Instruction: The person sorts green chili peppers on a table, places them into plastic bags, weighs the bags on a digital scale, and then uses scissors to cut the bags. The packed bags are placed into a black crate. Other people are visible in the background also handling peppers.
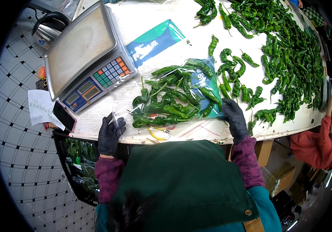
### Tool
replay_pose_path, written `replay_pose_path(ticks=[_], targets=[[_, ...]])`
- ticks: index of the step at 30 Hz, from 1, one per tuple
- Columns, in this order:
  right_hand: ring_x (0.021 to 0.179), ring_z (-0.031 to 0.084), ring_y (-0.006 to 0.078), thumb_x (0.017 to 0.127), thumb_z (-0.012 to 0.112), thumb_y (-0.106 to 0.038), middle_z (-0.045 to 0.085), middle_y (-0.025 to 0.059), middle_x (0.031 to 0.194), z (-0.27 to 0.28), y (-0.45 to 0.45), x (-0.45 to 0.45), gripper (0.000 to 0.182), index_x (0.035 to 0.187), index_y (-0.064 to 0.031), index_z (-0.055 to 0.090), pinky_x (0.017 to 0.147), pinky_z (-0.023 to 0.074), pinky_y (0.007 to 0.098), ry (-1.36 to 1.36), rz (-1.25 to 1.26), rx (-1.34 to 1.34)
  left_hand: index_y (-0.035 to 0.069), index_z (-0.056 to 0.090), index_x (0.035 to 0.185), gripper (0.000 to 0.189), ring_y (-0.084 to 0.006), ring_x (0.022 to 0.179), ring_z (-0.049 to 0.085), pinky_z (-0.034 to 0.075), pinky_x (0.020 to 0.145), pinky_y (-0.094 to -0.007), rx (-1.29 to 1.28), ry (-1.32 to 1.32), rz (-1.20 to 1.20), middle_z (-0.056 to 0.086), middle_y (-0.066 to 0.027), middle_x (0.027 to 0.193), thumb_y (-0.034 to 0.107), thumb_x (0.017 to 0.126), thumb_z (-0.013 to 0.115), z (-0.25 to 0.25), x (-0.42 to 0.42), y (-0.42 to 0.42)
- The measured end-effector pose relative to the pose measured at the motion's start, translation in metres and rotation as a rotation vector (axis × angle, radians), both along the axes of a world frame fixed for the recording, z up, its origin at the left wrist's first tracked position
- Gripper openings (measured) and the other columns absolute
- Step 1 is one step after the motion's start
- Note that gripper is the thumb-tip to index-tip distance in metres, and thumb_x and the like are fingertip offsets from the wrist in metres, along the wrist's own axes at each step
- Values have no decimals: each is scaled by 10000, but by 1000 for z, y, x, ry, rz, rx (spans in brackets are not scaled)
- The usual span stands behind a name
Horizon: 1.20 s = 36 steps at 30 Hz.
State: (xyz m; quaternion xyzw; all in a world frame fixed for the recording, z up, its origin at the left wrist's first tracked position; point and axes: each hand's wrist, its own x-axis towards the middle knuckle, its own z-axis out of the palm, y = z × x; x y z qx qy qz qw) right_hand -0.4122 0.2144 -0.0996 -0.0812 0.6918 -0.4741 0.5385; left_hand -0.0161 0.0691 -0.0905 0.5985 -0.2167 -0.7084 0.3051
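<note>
A clear plastic bag of green peppers [169, 101], with a printed blue and green end, lies on the white table in front of me. My left hand [111, 133], in a black glove, holds the clear edge of the bag at its left end. My right hand [234, 117], gloved in black too, touches the printed end at its lower right corner, fingers bent. Beyond the bag lies a flat blue and green printed bag [154, 43], partly under the edge of a digital scale [96, 84]. Loose green peppers [235, 72] are strewn right of the filled bag.
A large heap of green peppers [293, 63] covers the table's right side. A smartphone [64, 116] and a paper sheet [39, 107] lie by the scale, with a metal kettle [45, 33] behind. Below left is a black crate [64, 162] of bagged greens. A person in red [314, 145] works at right.
</note>
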Motion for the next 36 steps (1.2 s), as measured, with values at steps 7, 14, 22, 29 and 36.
replay_pose_path(ticks=[7,14,22,29,36], targets=[[697,567,102,832,621,-222,580,45,852,-3,0,2,311,1036,-1,545,577,495,237,-42,13,77,57,543,1139,415,-184,794,598,473,738,-321,27,-61,-54,626,-94,885,386,888,509,-7,-9,-5],[570,501,62,824,637,-116,562,12,734,2,-17,-15,220,993,0,558,476,404,203,169,128,-72,21,599,962,159,-115,685,549,453,656,-236,-73,-133,-192,597,-28,768,93,819,599,-3,-22,-6],[869,535,120,845,607,-152,588,63,983,93,-189,-54,310,1113,-7,548,761,437,248,389,118,-670,16,582,1042,203,-169,919,596,470,834,-286,-556,-102,-873,619,-82,992,36,840,580,13,-75,42],[860,522,123,846,610,-191,562,45,953,28,-78,-38,378,1141,23,512,751,446,243,405,264,-335,18,613,883,186,-85,735,517,423,711,-222,-181,-73,-609,572,-9,778,199,872,573,12,-62,41],[743,550,105,830,602,-426,596,10,878,14,-16,0,453,1083,-53,552,670,436,247,13,151,-29,87,563,1071,321,-110,837,587,454,662,-221,-101,-97,-474,618,-38,929,328,861,586,1,-84,11]])
